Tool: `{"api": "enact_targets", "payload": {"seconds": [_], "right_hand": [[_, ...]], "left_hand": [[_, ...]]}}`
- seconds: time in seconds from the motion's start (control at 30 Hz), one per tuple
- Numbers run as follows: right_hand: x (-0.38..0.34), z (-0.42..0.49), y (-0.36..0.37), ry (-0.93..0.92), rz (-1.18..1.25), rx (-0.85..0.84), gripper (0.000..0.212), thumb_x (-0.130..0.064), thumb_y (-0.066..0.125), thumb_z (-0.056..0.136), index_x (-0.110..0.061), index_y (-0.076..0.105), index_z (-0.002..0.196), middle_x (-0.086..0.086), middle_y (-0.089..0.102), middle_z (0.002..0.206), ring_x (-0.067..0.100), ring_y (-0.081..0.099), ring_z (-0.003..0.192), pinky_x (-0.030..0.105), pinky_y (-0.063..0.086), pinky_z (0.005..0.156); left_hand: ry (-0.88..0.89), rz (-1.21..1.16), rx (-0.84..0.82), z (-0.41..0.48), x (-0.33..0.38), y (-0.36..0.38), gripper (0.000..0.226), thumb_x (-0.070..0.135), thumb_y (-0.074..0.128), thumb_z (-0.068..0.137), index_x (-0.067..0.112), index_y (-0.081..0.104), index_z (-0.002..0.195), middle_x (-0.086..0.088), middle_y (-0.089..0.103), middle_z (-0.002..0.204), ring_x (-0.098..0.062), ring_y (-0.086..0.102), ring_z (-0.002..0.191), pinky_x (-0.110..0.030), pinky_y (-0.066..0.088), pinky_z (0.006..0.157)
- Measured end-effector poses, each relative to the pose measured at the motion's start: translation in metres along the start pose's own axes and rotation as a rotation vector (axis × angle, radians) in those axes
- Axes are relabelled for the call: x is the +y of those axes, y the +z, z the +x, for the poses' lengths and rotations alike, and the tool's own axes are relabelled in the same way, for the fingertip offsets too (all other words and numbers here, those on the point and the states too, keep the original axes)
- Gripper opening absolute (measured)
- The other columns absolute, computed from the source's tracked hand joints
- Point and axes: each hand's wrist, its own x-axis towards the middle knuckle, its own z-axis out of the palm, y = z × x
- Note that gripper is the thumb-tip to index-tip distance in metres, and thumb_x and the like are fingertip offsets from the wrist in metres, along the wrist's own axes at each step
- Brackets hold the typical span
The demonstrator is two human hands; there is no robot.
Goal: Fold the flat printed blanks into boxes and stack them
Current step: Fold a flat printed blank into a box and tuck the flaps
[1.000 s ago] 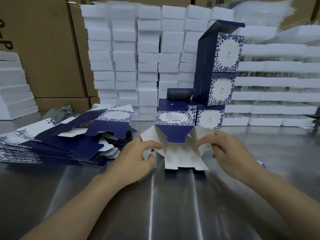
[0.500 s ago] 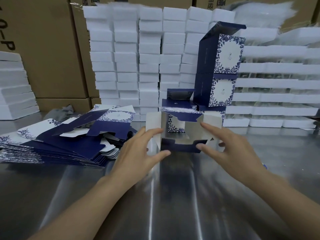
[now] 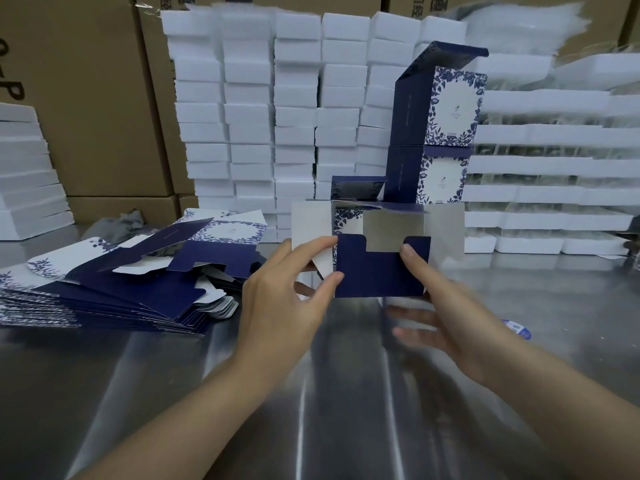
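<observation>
A half-folded navy and white box (image 3: 379,271) is held upright above the steel table, its open end facing me with white side flaps spread out. My left hand (image 3: 287,292) pinches its left edge between thumb and fingers. My right hand (image 3: 446,306) holds the right side, its thumb pressing the notched navy flap. A fanned pile of flat printed blanks (image 3: 114,275) lies at the left. Behind the box rises a stack of folded boxes (image 3: 436,133), the top one with its lid open.
White foam blocks (image 3: 273,109) are stacked along the back, with brown cartons (image 3: 86,98) behind them. More white trays stand at the right (image 3: 554,188) and far left (image 3: 24,174). The shiny steel table (image 3: 311,393) stretches toward me. A small blue label (image 3: 517,328) lies at the right.
The blank went from lying with its flaps spread on the table to standing as an open box tube. The navy bottom flap has been folded up across the opening. Both hands rose with it.
</observation>
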Motion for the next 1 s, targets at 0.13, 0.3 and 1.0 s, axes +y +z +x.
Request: {"api": "enact_targets", "payload": {"seconds": [0.13, 0.3, 1.0], "right_hand": [[0.003, 0.004, -0.004, 0.091, 0.085, -0.09, 0.068, -0.079, 0.079, 0.066, -0.037, 0.072, 0.12, 0.007, 0.081, 0.1, 0.028, 0.081, 0.094, 0.03, 0.059, 0.054], [0.005, 0.005, 0.002, 0.088, 0.258, -0.129, 0.062, -0.056, 0.087, 0.064, -0.013, 0.075, 0.108, 0.005, 0.077, 0.082, 0.02, 0.081, 0.087, 0.023, 0.059, 0.054], [0.008, -0.017, 0.026, -0.193, -0.042, -0.252, 0.051, -0.039, 0.069, 0.099, -0.024, 0.052, 0.053, 0.001, 0.034, 0.045, 0.016, 0.061, 0.056, 0.022, 0.045, 0.052]], "left_hand": [[0.075, 0.062, 0.032, 0.0, 0.004, 0.0, 0.045, 0.014, 0.079, 0.094, 0.031, 0.071, 0.135, 0.004, 0.067, 0.101, -0.015, 0.066, 0.081, -0.041, 0.061, 0.069], [0.046, -0.014, 0.095, -0.001, 0.012, 0.001, 0.049, 0.014, 0.079, 0.094, 0.04, 0.068, 0.133, 0.017, 0.063, 0.098, -0.009, 0.065, 0.093, -0.028, 0.062, 0.075], [-0.744, -0.556, -0.309, -0.016, 0.03, 0.031, 0.071, 0.058, 0.028, 0.11, 0.024, 0.084, 0.083, 0.0, 0.082, 0.087, -0.004, 0.077, 0.094, -0.022, 0.058, 0.085]]}}
